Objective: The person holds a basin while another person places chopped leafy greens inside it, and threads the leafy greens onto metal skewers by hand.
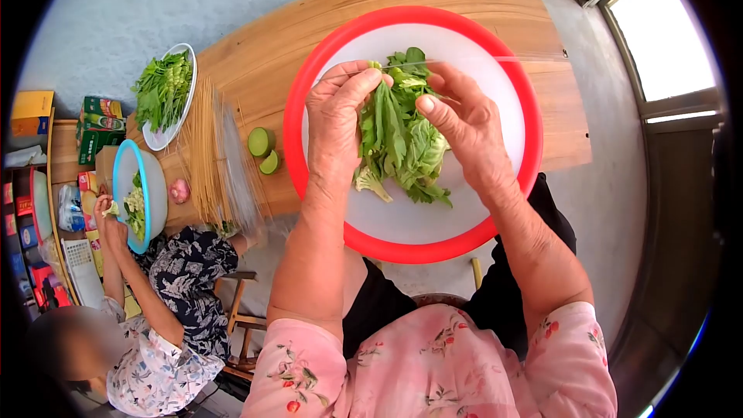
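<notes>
In front of me is a white basin with a red rim (534,135), holding a heap of leafy greens (398,135) and a pale cauliflower piece (373,183). My left hand (337,112) is closed over the basin's left side, its thumb and forefinger pinching a thin skewer (472,59) beside a small green piece of vegetable (374,65). The skewer runs to the right, past the fingertips of my right hand (472,128). That hand hovers over the greens, thumb and fingers apart. Whether a fingertip touches the skewer is unclear.
Left on the wooden table (263,54) lie bamboo skewers (205,159), clear plastic (236,159), cut green pieces (263,143), a garlic bulb (179,190) and a white dish (186,101) of greens. Another person (162,340) sits at left, hands by a blue basin (155,193).
</notes>
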Available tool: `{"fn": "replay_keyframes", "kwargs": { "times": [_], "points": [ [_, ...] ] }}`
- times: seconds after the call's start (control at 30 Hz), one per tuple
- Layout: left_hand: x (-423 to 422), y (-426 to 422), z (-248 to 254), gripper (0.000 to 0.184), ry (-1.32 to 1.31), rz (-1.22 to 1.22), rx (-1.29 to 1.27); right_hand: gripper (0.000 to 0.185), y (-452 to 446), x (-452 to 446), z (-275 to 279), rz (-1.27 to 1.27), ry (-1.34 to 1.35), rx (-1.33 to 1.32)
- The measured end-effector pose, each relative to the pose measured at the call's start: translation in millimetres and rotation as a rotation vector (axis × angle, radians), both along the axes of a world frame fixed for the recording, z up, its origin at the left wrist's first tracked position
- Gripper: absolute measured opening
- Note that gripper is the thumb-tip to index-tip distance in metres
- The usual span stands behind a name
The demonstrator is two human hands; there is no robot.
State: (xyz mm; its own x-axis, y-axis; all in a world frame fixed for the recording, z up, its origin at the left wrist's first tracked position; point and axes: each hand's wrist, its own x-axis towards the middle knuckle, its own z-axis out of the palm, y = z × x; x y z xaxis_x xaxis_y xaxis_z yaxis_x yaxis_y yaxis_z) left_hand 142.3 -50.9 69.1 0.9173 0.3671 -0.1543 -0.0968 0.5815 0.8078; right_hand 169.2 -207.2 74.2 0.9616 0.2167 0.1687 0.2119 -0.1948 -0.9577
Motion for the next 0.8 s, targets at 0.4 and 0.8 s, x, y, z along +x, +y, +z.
{"fn": "replay_keyframes", "kwargs": {
  "times": [0.4, 0.8],
  "points": [
    [-0.8, -2.5, 2.7, 0.016, 0.048, -0.237, 0.336, 0.034, -5.7, 18.9, 7.8, 0.265, 0.559, 0.526],
    [4.8, 21.9, -50.0, 0.026, 0.274, -0.125, 1.679, 0.026, -49.2, 46.1, 19.7, 0.026, 0.495, 0.803]
  ]
}}
